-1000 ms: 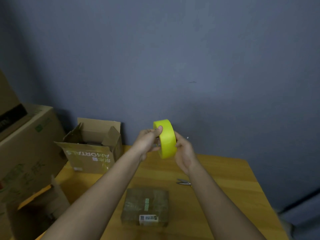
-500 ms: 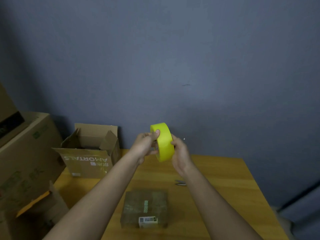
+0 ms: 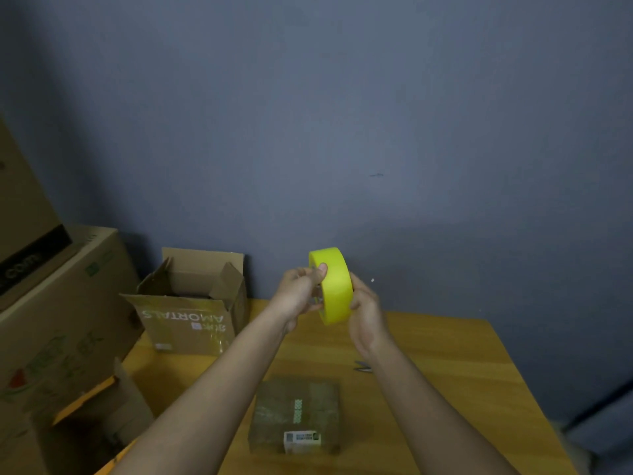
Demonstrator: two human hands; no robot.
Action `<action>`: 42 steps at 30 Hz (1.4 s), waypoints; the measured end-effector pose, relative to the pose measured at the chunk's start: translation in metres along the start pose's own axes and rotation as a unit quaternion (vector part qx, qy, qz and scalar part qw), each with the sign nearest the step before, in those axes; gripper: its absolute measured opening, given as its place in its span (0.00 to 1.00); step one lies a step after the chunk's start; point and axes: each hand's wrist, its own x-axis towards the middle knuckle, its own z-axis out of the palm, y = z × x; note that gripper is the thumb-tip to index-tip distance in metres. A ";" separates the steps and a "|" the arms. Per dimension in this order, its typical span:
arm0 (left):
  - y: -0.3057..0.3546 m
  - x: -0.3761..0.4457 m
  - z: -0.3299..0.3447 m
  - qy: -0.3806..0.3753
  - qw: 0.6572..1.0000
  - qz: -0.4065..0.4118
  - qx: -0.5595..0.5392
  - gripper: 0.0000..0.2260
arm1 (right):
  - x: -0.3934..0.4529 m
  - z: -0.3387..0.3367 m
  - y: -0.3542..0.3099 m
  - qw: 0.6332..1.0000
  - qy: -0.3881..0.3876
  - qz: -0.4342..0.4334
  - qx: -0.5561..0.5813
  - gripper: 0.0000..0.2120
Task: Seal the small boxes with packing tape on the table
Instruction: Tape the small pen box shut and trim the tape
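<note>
Nearest me the small box (image 3: 296, 414) lies flat on the table (image 3: 445, 365) — light, stiff cardboard, best steadied by its edges. Above it I hold the yellow tape roll (image 3: 334, 286) up off the table, my left hand (image 3: 299, 291) pinching its rim with thumb on top, my right hand (image 3: 364, 311) cupping the far side — light, rigid, its free end fiddly to pick

Both forearms bare right down to the frame's lower edge, no sleeves showing anywhere. Left hand (image 3: 299, 291) and right hand (image 3: 366, 311): no gloves, no rings, no watch or wrist straps. Nails short on the fingers that show. No markings visible.
</note>
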 end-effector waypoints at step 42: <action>-0.027 0.006 -0.020 0.102 0.993 -0.054 -0.013 0.15 | -0.006 -0.029 0.002 0.836 0.000 -0.251 -0.488 0.09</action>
